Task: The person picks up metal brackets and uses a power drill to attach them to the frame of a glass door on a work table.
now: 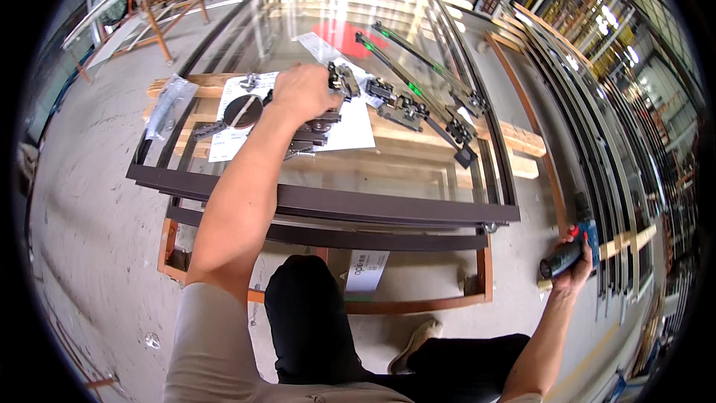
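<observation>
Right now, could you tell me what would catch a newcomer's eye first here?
The large dark-framed glass window panel lying flat across wooden supports fills the centre. The left hand rests on dark metal hinge hardware atop white paper sheets. Low at the right, the right hand grips a black power screwdriver.

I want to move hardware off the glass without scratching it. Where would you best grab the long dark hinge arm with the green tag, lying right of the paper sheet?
Probably take the long dark hinge arm near its middle, fingers pinching its two narrow long edges from above. It lies flat on the glass pane, so only the top and sides are open; a mid-length hold should keep the slim bar level when lifted.
</observation>
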`<state>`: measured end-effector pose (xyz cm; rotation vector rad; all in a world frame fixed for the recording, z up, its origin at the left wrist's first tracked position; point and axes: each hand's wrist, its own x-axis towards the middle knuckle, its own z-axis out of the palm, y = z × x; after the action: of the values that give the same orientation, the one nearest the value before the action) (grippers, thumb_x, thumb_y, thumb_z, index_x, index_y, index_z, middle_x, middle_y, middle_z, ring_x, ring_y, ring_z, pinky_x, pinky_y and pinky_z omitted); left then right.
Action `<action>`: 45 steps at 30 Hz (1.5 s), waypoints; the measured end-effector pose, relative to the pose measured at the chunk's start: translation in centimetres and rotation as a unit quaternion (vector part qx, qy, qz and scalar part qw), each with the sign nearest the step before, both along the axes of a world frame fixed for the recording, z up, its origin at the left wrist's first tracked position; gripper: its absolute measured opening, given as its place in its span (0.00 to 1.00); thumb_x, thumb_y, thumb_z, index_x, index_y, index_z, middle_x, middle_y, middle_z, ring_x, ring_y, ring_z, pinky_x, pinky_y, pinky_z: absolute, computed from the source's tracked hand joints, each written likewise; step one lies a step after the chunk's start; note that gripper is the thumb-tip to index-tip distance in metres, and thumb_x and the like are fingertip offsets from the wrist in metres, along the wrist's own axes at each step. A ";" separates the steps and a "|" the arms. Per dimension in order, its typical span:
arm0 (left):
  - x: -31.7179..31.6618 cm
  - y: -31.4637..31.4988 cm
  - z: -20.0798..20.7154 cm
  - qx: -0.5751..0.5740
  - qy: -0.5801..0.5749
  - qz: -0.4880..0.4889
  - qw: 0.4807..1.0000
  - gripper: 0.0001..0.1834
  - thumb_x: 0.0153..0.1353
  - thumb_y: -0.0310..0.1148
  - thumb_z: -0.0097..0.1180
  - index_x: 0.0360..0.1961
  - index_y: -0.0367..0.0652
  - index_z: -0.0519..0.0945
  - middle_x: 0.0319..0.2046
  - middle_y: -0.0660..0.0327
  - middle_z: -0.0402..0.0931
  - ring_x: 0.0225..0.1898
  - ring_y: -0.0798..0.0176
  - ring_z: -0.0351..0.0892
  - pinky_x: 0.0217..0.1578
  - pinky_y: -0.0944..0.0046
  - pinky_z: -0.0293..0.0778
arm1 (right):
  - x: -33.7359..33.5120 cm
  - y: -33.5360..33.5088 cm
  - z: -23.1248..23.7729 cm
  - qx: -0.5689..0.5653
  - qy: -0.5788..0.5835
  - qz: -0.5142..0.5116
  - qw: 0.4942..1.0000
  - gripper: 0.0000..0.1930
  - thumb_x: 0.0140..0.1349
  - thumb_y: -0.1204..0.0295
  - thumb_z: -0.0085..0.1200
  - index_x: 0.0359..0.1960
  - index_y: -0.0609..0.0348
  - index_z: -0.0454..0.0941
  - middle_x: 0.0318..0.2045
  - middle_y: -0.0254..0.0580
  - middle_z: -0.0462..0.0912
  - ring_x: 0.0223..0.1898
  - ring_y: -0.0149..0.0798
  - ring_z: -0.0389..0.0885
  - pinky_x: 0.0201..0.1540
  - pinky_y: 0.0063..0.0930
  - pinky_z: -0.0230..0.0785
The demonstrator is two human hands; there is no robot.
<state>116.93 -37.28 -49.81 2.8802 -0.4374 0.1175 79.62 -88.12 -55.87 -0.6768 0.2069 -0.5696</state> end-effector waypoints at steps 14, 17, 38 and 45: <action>5.5 1.4 -3.5 -0.020 -0.051 -0.076 0.996 0.32 0.44 0.51 0.71 0.41 0.33 0.84 0.40 0.38 0.84 0.47 0.37 0.84 0.49 0.45 0.78 | 0.3 4.9 4.3 -0.166 0.232 -0.121 0.951 0.13 0.63 0.75 0.56 0.48 0.67 0.78 0.37 0.47 0.85 0.36 0.43 0.84 0.42 0.39 0.80; 6.2 1.2 -4.0 -0.015 -0.104 -0.012 0.994 0.22 0.45 0.41 0.67 0.33 0.30 0.83 0.38 0.36 0.84 0.42 0.36 0.85 0.46 0.44 0.79 | -0.4 3.4 -0.5 -0.270 0.252 -0.127 0.921 0.13 0.59 0.80 0.59 0.46 0.66 0.79 0.34 0.45 0.84 0.34 0.42 0.84 0.40 0.38 0.79; -31.5 -24.7 -14.5 -0.420 0.633 -0.002 0.650 0.20 0.48 0.25 0.68 0.42 0.22 0.83 0.42 0.45 0.84 0.42 0.54 0.85 0.43 0.57 0.80 | -6.3 -23.8 -41.8 -0.788 0.511 0.103 0.328 0.37 0.60 0.79 0.51 0.73 0.39 0.63 0.55 0.51 0.76 0.57 0.53 0.76 0.61 0.45 0.69; -30.6 -31.5 -15.4 -0.478 0.655 0.003 0.585 0.21 0.63 0.28 0.66 0.52 0.22 0.80 0.35 0.53 0.82 0.32 0.62 0.81 0.36 0.58 0.79 | -4.6 -19.8 -28.6 -0.730 0.334 -0.007 0.596 0.35 0.50 0.81 0.67 0.65 0.62 0.74 0.65 0.66 0.72 0.64 0.62 0.73 0.66 0.47 0.69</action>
<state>86.32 -68.74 -65.22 1.2513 0.0189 -1.2530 74.98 -107.94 -84.47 -2.5501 0.4343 -0.3623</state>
